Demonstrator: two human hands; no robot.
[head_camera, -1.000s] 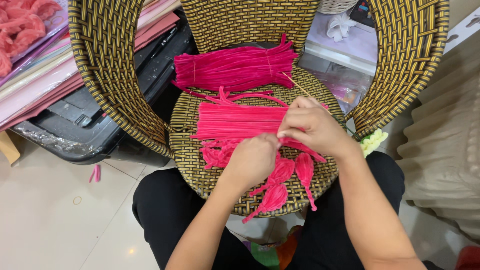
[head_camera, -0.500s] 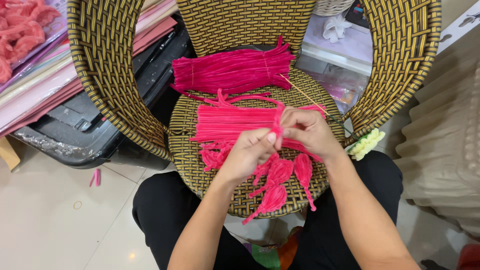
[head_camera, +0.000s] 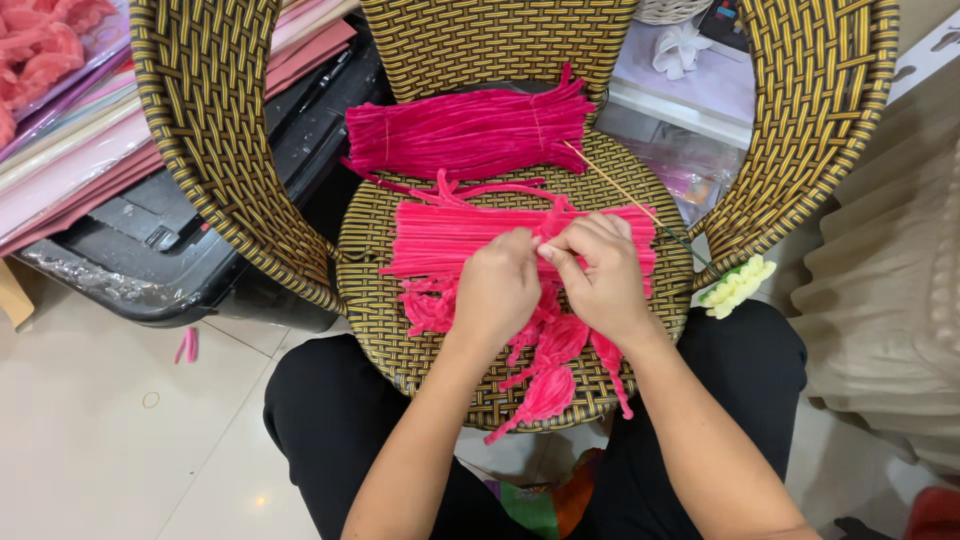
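Observation:
Both of my hands meet over the seat of a woven yellow-and-black chair (head_camera: 400, 330). My left hand (head_camera: 497, 285) and my right hand (head_camera: 600, 270) pinch the same bright pink pipe cleaner piece (head_camera: 545, 215) between thumbs and fingertips. Under them lies a flat layer of pink pipe cleaners (head_camera: 450, 240). Several bent pink petal shapes (head_camera: 550, 385) hang below my hands toward the seat's front edge. A tied bundle of darker magenta pipe cleaners (head_camera: 470, 130) rests at the back of the seat.
A thin stick (head_camera: 620, 190) with a yellow-green tip (head_camera: 735, 285) lies across the seat's right side. Left of the chair stand a black bin (head_camera: 180, 250) and stacked pink sheets (head_camera: 60, 150). A beige ribbed object (head_camera: 890, 290) stands at the right. A pink scrap (head_camera: 186, 345) lies on the floor tiles.
My hands have come together and risen slightly over the pink layer; my left hand moved up from the petal shapes to join my right hand's pinch on one piece.

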